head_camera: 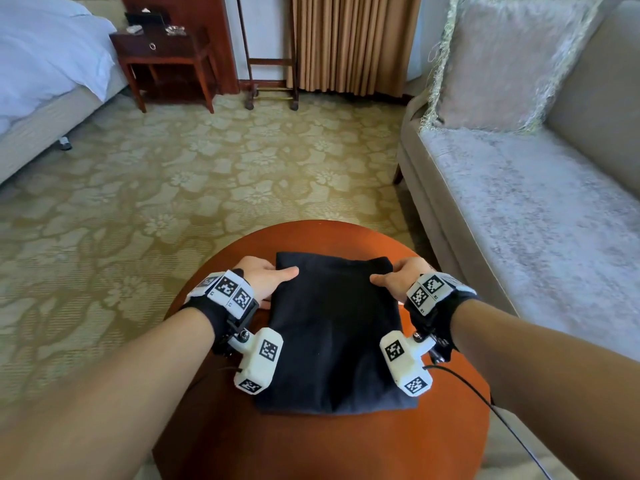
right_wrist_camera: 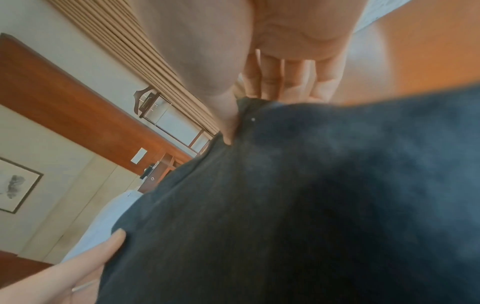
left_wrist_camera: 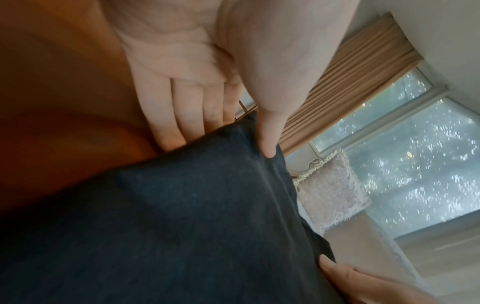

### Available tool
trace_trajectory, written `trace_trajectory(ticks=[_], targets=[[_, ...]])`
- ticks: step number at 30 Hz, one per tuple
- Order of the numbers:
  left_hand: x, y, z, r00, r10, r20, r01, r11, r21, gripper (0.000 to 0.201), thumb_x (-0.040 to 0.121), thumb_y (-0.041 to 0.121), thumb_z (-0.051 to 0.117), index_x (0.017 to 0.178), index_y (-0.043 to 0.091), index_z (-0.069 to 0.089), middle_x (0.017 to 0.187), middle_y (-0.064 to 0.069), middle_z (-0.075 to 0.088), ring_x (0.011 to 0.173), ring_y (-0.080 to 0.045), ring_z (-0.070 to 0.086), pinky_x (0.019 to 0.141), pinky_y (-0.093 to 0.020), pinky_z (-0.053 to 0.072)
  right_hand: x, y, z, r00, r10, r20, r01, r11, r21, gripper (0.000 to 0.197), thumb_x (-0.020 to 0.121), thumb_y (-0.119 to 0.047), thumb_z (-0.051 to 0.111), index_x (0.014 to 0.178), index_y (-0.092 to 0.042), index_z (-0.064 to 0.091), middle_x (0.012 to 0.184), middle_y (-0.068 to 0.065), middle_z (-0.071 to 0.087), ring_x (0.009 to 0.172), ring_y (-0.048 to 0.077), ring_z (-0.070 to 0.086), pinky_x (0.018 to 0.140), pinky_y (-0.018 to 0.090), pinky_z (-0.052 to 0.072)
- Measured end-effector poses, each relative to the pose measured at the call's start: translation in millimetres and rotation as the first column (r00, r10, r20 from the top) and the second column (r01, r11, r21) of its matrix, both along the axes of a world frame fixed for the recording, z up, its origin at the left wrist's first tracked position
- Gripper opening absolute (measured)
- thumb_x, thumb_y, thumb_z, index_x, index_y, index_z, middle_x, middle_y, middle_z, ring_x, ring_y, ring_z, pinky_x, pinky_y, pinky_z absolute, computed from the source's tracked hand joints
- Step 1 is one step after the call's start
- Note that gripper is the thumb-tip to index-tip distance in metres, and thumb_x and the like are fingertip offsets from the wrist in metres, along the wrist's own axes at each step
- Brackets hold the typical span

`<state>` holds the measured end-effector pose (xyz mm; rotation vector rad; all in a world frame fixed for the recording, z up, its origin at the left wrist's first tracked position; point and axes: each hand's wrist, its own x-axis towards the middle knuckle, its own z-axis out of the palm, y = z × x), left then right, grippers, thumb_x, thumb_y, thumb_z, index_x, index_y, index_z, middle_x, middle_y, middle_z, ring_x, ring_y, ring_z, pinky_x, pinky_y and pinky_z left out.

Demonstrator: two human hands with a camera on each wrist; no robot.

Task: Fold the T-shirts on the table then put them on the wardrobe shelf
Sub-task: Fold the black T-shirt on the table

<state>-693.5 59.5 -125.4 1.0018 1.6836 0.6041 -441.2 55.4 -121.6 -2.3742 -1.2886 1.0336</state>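
Note:
A black T-shirt [head_camera: 332, 334], folded into a narrow rectangle, lies on the round orange-brown table [head_camera: 311, 445]. My left hand [head_camera: 266, 275] holds its left edge near the far end, thumb on top. My right hand [head_camera: 398, 275] holds the right edge the same way. In the left wrist view the fingers [left_wrist_camera: 179, 123] slip under the T-shirt [left_wrist_camera: 182, 226] while the thumb presses from above. The right wrist view shows the same pinch: fingers [right_wrist_camera: 285, 82] go beneath the T-shirt [right_wrist_camera: 285, 205] and the thumb lies on it. No other T-shirt is in view.
A pale sofa [head_camera: 519, 220] with a fringed cushion [head_camera: 502, 64] stands close to the table's right. A bed [head_camera: 41, 81], a dark wooden nightstand [head_camera: 166, 53] and a luggage rack [head_camera: 270, 81] stand farther off across the patterned carpet [head_camera: 173, 174]. No wardrobe shows.

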Motion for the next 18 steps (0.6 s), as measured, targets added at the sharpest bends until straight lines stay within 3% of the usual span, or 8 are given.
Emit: trace_trajectory(ticks=[4,6,10,13,15,18], targets=[[0.2,-24.4,11.2,0.996,0.035,0.086,-0.033,0.999,-0.027,0.022,0.084,0.023,0.077,0.087,0.006,0.065,0.087,-0.007,0.069,0.081,-0.02,0.068,0.059,-0.028,0.054,1.9,-12.2,8.3,0.997,-0.06,-0.039,0.06,0.998,-0.01,0.048,0.069,-0.051,0.078,0.082,-0.007,0.063,0.073,0.007,0.066,0.065,0.024,0.064,0.067,0.032,0.054],[-2.6,-40.4,14.0,0.995,0.03,0.095,-0.027,0.999,-0.032,0.02,0.084,0.021,0.077,0.088,0.006,0.063,0.089,-0.007,0.067,0.081,-0.018,0.065,0.065,-0.029,0.054,5.8,-30.0,16.6,0.992,-0.091,-0.084,0.089,0.996,-0.029,0.042,0.072,-0.043,0.077,0.078,-0.004,0.062,0.07,0.009,0.063,0.061,0.025,0.06,0.058,0.028,0.047],[-11.1,-75.1,12.2,0.999,0.011,0.046,-0.01,1.0,-0.017,0.036,0.078,0.025,0.082,0.103,0.006,0.064,0.107,-0.012,0.066,0.103,-0.027,0.063,0.088,-0.04,0.056,5.9,-75.8,24.9,0.977,-0.087,-0.195,0.074,0.994,-0.075,0.032,0.078,-0.034,0.069,0.09,-0.004,0.069,0.087,0.012,0.072,0.079,0.027,0.067,0.058,0.028,0.044],[-12.6,-103.8,7.2,1.0,-0.004,0.006,0.004,1.0,-0.03,0.03,0.076,0.027,0.084,0.092,0.01,0.065,0.104,-0.012,0.068,0.097,-0.028,0.065,0.087,-0.042,0.057,3.2,-110.8,21.6,0.967,-0.072,-0.245,0.053,0.995,-0.083,0.03,0.08,-0.029,0.069,0.093,-0.002,0.069,0.086,0.012,0.073,0.075,0.024,0.068,0.056,0.027,0.041],[-10.3,-121.7,3.5,0.999,-0.031,-0.019,0.03,0.999,-0.042,0.033,0.074,0.027,0.084,0.093,0.005,0.068,0.104,-0.013,0.068,0.098,-0.028,0.065,0.087,-0.045,0.057,3.0,-130.5,20.6,0.966,-0.068,-0.249,0.053,0.996,-0.067,0.032,0.079,-0.029,0.072,0.093,-0.002,0.068,0.087,0.012,0.073,0.075,0.025,0.068,0.057,0.027,0.044],[-7.0,-143.2,0.3,0.995,-0.051,-0.091,0.049,0.999,-0.022,0.051,0.074,0.026,0.085,0.115,0.006,0.063,0.11,-0.008,0.06,0.101,-0.025,0.059,0.087,-0.042,0.057,5.3,-152.8,17.1,0.977,-0.053,-0.208,0.049,0.999,-0.022,0.034,0.074,-0.036,0.076,0.087,-0.005,0.068,0.077,0.009,0.07,0.068,0.024,0.065,0.06,0.028,0.047]])
